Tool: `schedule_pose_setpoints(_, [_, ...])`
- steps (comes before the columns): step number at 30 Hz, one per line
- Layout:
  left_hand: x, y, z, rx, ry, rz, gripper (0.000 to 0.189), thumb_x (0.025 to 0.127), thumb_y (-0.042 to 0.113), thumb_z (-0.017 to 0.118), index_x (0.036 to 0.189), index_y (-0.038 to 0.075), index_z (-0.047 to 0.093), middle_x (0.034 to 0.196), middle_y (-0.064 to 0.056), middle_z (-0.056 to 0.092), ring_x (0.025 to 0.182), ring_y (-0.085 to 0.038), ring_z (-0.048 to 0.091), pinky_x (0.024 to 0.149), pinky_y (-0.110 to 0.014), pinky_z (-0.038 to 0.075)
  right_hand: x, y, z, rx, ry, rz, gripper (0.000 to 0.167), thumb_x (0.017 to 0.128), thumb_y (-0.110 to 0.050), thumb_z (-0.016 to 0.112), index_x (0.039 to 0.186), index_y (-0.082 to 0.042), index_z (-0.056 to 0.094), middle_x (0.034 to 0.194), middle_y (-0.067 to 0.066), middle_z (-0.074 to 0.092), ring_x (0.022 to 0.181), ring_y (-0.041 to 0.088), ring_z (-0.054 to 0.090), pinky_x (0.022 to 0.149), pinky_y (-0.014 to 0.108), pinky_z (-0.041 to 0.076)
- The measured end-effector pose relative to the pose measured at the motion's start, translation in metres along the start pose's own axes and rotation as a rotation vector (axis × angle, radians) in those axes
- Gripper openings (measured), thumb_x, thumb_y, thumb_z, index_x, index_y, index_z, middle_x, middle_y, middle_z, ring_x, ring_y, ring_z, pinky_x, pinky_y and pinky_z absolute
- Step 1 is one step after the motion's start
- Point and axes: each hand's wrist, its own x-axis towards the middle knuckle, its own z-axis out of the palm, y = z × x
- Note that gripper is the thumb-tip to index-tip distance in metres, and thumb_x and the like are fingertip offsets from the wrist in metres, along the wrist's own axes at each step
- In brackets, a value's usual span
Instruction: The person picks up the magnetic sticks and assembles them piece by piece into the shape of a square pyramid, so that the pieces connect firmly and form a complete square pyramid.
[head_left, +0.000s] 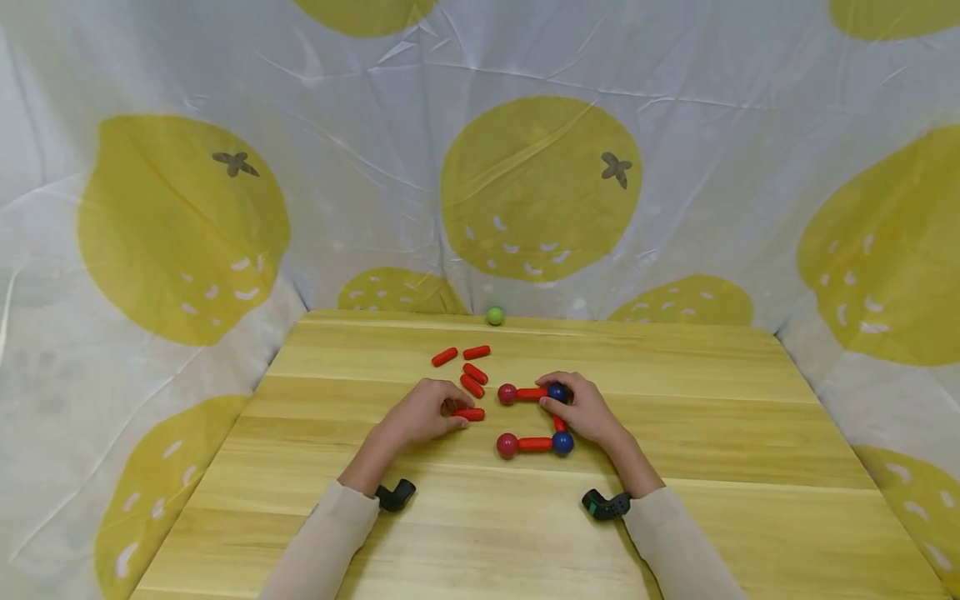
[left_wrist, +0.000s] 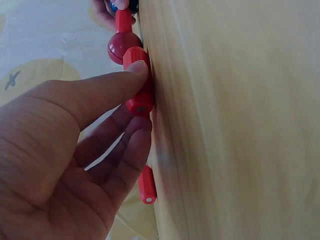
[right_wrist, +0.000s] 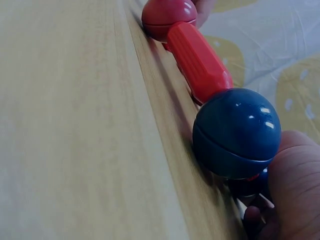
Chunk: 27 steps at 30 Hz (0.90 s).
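Observation:
My left hand (head_left: 429, 411) pinches a red magnetic rod (head_left: 469, 413) between thumb and fingers, low over the table; in the left wrist view the red rod (left_wrist: 143, 98) lies under the thumb. To its right is a three-sided shape of balls and rods, open toward the left. My right hand (head_left: 587, 410) holds the far blue ball (head_left: 557, 392), its fingers around the ball's sides. A rod joins this to the far dark red ball (head_left: 507, 394). On the near side, another rod (head_left: 535, 445) links the near blue ball (head_left: 562, 442) and the near dark red ball (head_left: 507, 446).
Several loose red rods (head_left: 445, 357) lie beyond my left hand. A green ball (head_left: 495, 316) sits at the back edge of the wooden table (head_left: 480, 533). Behind the table hangs a lemon-patterned cloth (head_left: 360, 167). Each wrist wears a black camera (head_left: 396, 495).

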Motion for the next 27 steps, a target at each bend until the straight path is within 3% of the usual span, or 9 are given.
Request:
schedule_pose_setpoints(6, [0.001,0.001,0.003,0.004,-0.014,0.013,0.02,0.09,0.021,0.081,0.11,0.017,0.079,0.09,0.01,0.072,0.074,-0.004,0.06,0.07,-0.022,0.053,0.0,0.002,0.001,-0.013,0.003,0.0,0.028,0.096,-0.022,0.075,0.123,-0.016,0.072,0.118,0.007,0.07,0.105,0.024,0.06,0.098,0.045,0.048])
schedule_pose_setpoints(11, [0.003,0.007,0.01,-0.096,-0.049,-0.019,0.018,0.094,0.022,0.076,0.109,0.013,0.078,0.09,0.008,0.073,0.076,-0.003,0.064,0.073,-0.022,0.056,-0.001,0.003,0.002,-0.012,0.007,-0.002,0.027,0.096,-0.022,0.075,0.122,-0.016,0.072,0.12,0.006,0.07,0.109,0.026,0.061,0.101,0.047,0.047])
schedule_pose_setpoints(20, [0.013,0.028,0.03,-0.389,-0.082,-0.193,0.021,0.097,0.021,0.07,0.111,0.006,0.074,0.086,-0.001,0.072,0.072,-0.012,0.074,0.066,-0.025,0.059,-0.001,0.005,0.001,-0.001,0.011,0.003,0.023,0.096,-0.022,0.075,0.119,-0.019,0.074,0.12,0.005,0.071,0.112,0.027,0.061,0.102,0.049,0.047])
schedule_pose_setpoints(27, [0.017,0.036,0.038,-0.41,-0.036,-0.268,0.027,0.097,0.028,0.072,0.113,0.007,0.076,0.093,-0.001,0.073,0.079,-0.01,0.072,0.072,-0.025,0.059,-0.001,0.003,0.001,0.011,0.015,0.008,0.022,0.095,-0.022,0.075,0.117,-0.018,0.074,0.119,0.005,0.072,0.112,0.027,0.06,0.102,0.05,0.047])
